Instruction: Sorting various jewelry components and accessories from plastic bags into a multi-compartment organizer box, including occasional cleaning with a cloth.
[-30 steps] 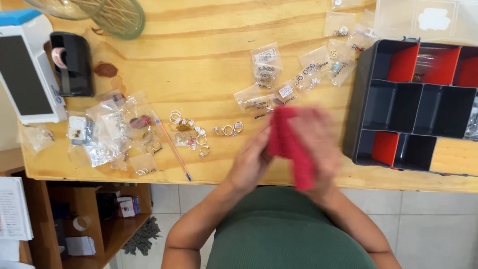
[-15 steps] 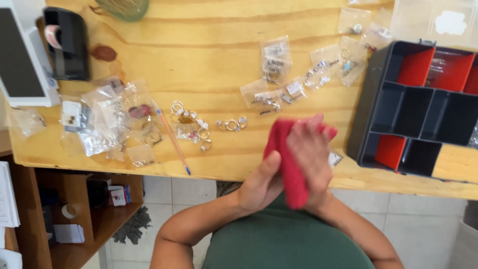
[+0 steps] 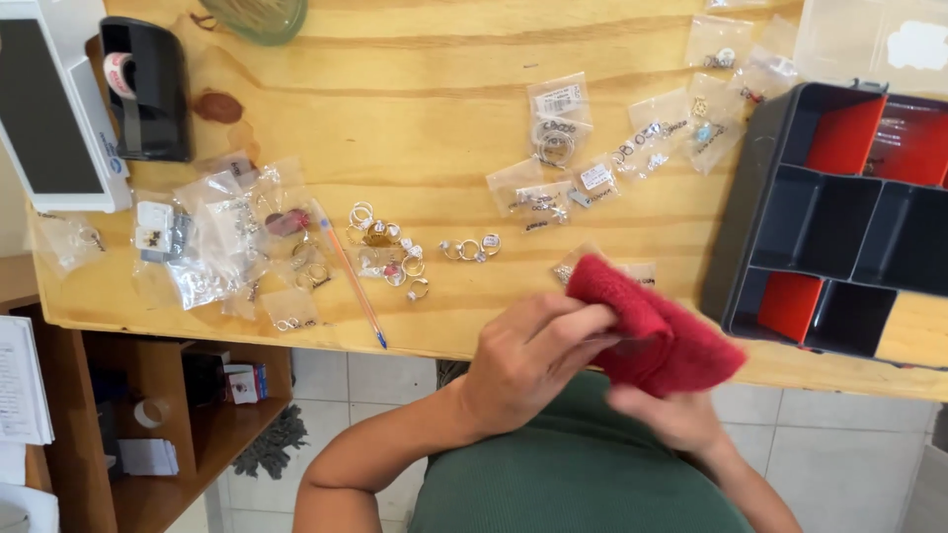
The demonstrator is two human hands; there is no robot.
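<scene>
Red cloth (image 3: 657, 336) sits pinched between both hands, just past the desk's (image 3: 415, 89) near edge, toward its right end. Left hand (image 3: 528, 355) closes its grip on the cloth's left side, thumb and fingers folded over the fabric. Right hand (image 3: 671, 415) is below the cloth, its fingers blurred and curled up against the underside; how tightly that grip closes I cannot tell, since the cloth hides most of it. Whether anything lies inside the cloth cannot be seen.

On the desk, a loose cluster of rings (image 3: 390, 247) lies near the middle of the near edge, with a thin pencil (image 3: 351, 276) slanting just beside it. Clear bags (image 3: 212, 242) are heaped toward the near left corner, and more small bags (image 3: 558, 128) holding jewellery are scattered across the middle and far right. A black organiser tray (image 3: 780, 212) with red dividers fills the right end, its compartments mostly dark. A black tape dispenser (image 3: 148, 89) stands at the far left, beside a white device (image 3: 54, 118) that overhangs the left edge. A green glass bowl (image 3: 259, 15) touches the far edge.
</scene>
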